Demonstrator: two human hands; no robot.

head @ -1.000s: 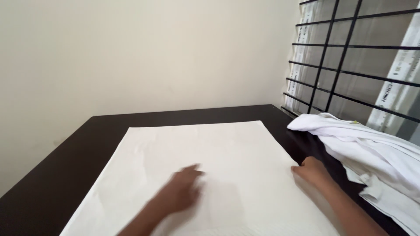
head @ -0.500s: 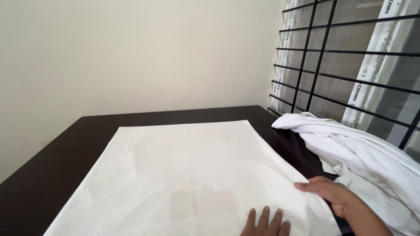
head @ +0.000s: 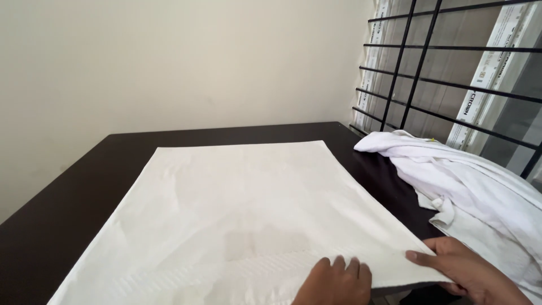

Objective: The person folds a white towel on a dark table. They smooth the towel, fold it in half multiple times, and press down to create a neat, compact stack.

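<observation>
A white cloth (head: pixel 237 203) lies spread flat over a dark table (head: pixel 62 214). My left hand (head: pixel 336 280) rests palm down on the cloth near its front edge, fingers together. My right hand (head: pixel 466 271) is at the cloth's front right corner, with the thumb on top and the fingers under the edge, pinching it. The lower part of both hands runs out of the picture.
A heap of crumpled white cloths (head: pixel 468 181) lies on the table's right side, close to my right hand. Behind it stands a black metal window grille (head: pixel 429 73). A plain cream wall (head: pixel 186 62) runs along the table's far edge.
My left hand has drawn back from the middle of the cloth to its front edge. My right hand has slid along the right edge to the front corner. The view has risen slightly.
</observation>
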